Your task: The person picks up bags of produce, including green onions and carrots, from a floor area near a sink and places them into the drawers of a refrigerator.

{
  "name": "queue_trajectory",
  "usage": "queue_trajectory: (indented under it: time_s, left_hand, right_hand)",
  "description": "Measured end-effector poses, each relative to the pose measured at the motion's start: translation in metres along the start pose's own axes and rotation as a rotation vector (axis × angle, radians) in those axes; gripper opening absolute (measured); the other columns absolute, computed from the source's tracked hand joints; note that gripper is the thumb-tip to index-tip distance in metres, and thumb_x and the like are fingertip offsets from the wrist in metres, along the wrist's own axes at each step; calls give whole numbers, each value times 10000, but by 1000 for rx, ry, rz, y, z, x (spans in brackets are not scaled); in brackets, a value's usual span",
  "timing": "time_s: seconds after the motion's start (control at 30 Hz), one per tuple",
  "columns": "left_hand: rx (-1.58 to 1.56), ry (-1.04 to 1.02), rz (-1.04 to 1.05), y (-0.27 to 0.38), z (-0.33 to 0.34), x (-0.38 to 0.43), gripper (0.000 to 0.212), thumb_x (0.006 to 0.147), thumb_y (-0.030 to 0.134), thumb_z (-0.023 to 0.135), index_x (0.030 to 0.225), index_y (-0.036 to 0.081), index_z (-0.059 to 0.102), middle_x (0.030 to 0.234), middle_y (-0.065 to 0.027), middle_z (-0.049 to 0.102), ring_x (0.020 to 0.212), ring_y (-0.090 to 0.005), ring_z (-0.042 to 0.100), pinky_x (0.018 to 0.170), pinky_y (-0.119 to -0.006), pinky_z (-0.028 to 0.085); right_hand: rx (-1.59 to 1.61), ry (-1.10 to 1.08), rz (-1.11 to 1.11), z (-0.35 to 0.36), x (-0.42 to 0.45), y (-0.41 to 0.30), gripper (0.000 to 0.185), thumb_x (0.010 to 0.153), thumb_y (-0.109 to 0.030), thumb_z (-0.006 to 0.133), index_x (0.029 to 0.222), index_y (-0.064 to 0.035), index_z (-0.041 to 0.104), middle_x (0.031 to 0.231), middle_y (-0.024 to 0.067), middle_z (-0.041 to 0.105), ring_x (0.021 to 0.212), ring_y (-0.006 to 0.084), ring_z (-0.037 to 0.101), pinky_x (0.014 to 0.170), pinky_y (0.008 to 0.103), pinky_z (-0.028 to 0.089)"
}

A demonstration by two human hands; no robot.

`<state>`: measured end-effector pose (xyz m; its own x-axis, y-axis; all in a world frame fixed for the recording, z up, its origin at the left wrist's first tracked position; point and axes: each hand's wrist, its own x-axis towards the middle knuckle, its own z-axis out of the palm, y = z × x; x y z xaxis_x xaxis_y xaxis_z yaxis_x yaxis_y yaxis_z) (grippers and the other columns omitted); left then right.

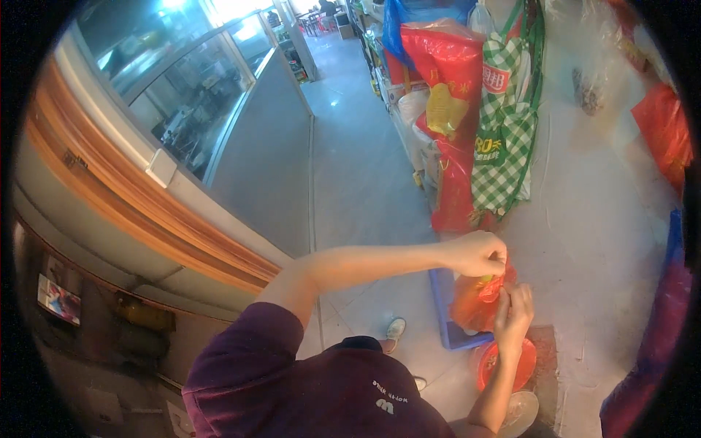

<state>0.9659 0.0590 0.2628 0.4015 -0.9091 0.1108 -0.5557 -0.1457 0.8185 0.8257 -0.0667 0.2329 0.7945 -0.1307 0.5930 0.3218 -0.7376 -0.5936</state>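
A translucent red plastic bag (468, 304) bulges with contents I cannot make out and hangs just above a blue plastic crate (447, 336). At its gathered top, my left hand (475, 253) pinches the plastic with fingers curled. My right hand (515, 311) is slightly lower and nearer to me, its thumb and fingertips closed on the bag's twisted neck. Close below my right wrist stands a red plastic bucket (527, 364) with small pale pieces inside. A pale round bowl or lid (523, 410) is partly hidden by my right forearm.
A red bag (457, 197) and a green-checked apron or bag (506, 169) hang beside shelving ahead. More plastic bags (665, 134) hang along the right wall. A glazed partition (263, 142) borders the tiled corridor floor (353, 126) on the left. People sit far off.
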Motion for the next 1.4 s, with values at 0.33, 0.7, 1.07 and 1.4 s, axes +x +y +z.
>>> queue_trajectory:
  time_s: [0.33, 0.7, 1.07, 1.4]
  left_hand:
    - [21, 94, -23, -46, 3, 16, 151, 824, 194, 506, 827, 44, 521, 793, -146, 595, 758, -330, 577, 640, -411, 444]
    - [-136, 209, -193, -90, 7, 30, 151, 823, 152, 488, 862, 24, 556, 753, -128, 605, 712, -257, 592, 628, -346, 453]
    - [-333, 155, -48, -72, 23, 31, 124, 853, 140, 496, 862, 18, 519, 788, -52, 582, 712, -114, 542, 623, -263, 432]
    - [-786, 288, -272, -49, 48, 47, 146, 876, 169, 482, 862, 24, 496, 808, -46, 565, 750, -98, 531, 662, -254, 427]
  right_hand:
    - [173, -11, 330, 49, 6, 41, 100, 794, 2, 502, 882, 24, 543, 824, 163, 540, 782, 312, 528, 714, 362, 422]
    - [270, 34, 420, 71, 13, 64, 84, 807, 4, 475, 847, 16, 547, 759, 109, 520, 706, 222, 507, 659, 292, 404]
    - [345, -72, 581, 46, 5, 63, 169, 795, -15, 530, 964, 1, 525, 742, 38, 494, 686, 99, 436, 629, 236, 384]
    - [197, 43, 447, 23, -6, 61, 145, 807, -41, 501, 917, 39, 552, 882, 168, 582, 823, 271, 556, 740, 344, 420]
